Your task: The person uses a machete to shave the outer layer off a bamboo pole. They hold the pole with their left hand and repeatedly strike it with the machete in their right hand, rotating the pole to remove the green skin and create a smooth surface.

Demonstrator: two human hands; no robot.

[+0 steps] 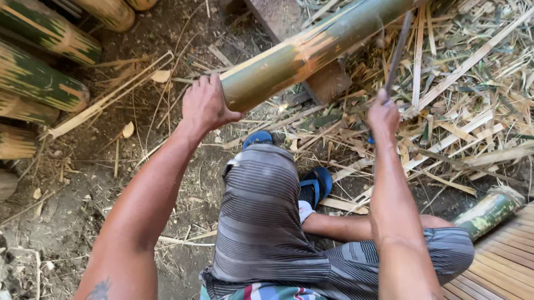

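While split bamboo lengths [19,73] lie stacked at the far left, the left hand [204,104] cups the cut end of a green bamboo pole [313,49] propped on a wooden block [326,82]. The pole looks stiff, heavy and smooth-skinned, best held at that end. The right hand [383,115] is closed around a thin blade [399,49].

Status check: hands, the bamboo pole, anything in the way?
Left hand gripping end of green-yellow bamboo pole. Right hand holding thin dark blade against it. Pole resting on wooden block; split bamboo strips litter ground beyond.
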